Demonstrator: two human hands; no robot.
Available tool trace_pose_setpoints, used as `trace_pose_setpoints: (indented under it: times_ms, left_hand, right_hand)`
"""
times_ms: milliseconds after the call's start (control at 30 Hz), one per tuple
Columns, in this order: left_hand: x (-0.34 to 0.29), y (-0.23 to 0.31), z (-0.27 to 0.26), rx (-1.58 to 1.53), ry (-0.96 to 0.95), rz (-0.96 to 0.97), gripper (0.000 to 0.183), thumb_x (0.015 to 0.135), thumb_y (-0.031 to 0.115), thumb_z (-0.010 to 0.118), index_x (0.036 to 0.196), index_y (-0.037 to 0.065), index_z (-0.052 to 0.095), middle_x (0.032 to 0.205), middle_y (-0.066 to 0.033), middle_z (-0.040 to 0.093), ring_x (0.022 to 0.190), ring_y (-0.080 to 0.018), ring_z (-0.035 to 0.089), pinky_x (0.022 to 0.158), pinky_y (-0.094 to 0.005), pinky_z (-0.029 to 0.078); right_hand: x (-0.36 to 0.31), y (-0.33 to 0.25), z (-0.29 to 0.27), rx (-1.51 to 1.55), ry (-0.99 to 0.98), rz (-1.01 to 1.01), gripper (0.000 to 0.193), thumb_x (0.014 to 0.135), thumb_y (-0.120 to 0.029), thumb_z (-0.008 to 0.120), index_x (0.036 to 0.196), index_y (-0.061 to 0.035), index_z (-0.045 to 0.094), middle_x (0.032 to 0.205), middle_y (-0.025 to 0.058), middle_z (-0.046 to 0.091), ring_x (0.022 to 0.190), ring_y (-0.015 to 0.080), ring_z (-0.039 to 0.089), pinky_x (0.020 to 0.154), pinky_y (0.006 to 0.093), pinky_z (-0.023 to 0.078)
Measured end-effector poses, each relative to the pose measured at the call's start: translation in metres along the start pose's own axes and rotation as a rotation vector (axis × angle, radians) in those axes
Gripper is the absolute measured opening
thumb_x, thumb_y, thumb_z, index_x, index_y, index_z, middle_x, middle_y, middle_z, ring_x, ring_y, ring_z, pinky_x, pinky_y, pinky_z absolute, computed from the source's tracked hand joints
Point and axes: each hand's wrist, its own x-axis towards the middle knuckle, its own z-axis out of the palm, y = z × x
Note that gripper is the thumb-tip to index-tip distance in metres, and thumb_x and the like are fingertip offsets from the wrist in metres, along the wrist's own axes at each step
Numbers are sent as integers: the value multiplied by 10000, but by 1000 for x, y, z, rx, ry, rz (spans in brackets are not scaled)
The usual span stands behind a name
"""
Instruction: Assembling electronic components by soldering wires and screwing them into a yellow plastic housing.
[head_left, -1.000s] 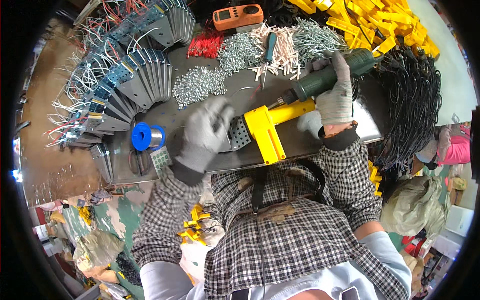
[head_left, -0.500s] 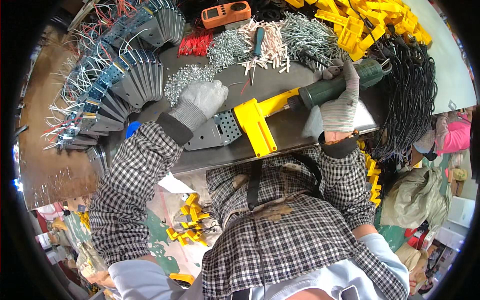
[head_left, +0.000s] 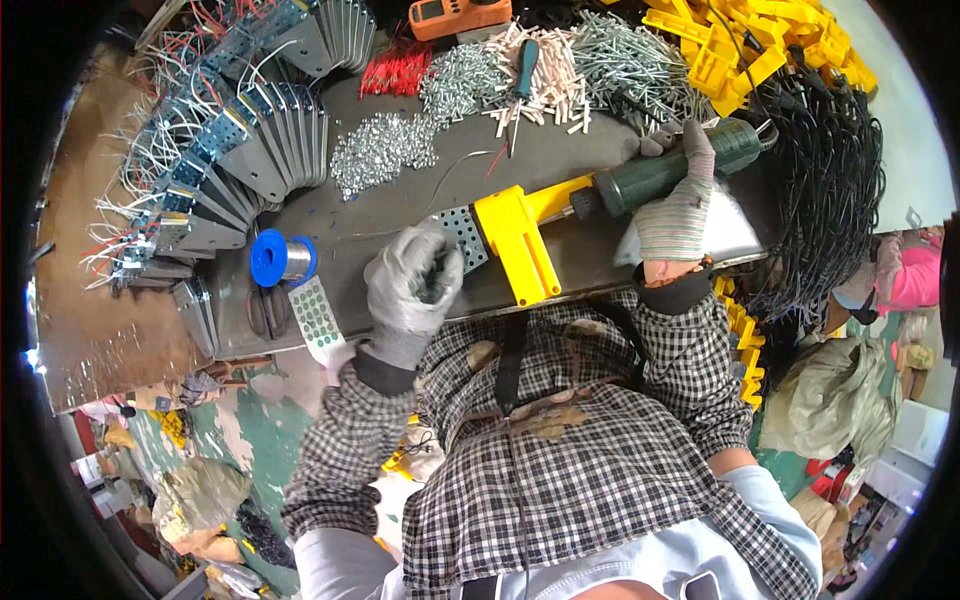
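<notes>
My right hand [head_left: 675, 215], in a striped glove, is wrapped round a dark green electric screwdriver [head_left: 650, 178] lying almost level above the bench. Its chuck end points left, beside a yellow plastic bracket [head_left: 520, 250]. That bracket sits against a perforated grey metal plate [head_left: 462, 238]. My left hand [head_left: 412, 285], in a grey glove, is over the plate's left part and hides it. Its fingers are curled in; whatever they hold, if anything, is hidden. Close to its wrist lies a sheet of green round stickers [head_left: 318, 318].
A blue solder spool [head_left: 280, 258] and scissors [head_left: 267, 312] lie left. Nuts [head_left: 380, 152], screws [head_left: 465, 85], a small screwdriver [head_left: 523, 75] and an orange multimeter [head_left: 455, 15] are at the back. Black cables [head_left: 820, 190] hang right; wired metal plates [head_left: 270, 150] stand left.
My left hand has moved from beside the nuts toward me, onto the metal plate, uncovering the solder spool and sticker sheet. My right hand keeps holding the electric screwdriver.
</notes>
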Motion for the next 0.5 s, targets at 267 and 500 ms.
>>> trace_pose_setpoints:
  times_ms: [267, 500]
  left_hand:
    - [-21, -4, 23, 127, 117, 0, 206, 729, 51, 750, 903, 77, 643, 890, -80, 621, 813, -267, 604, 716, -372, 497]
    - [-18, 1, 25, 110, 109, 26, 191, 742, 80, 753, 895, 89, 639, 887, -77, 616, 860, -316, 596, 782, -425, 489]
  right_hand:
    - [-7, 2, 6, 2, -28, 36, 230, 892, -274, 689, 995, -86, 604, 867, 9, 556, 791, 131, 543, 780, 286, 485]
    - [-13, 2, 15, 12, 2, 16, 175, 926, -207, 654, 971, -65, 563, 786, -3, 542, 700, 127, 521, 828, 329, 467]
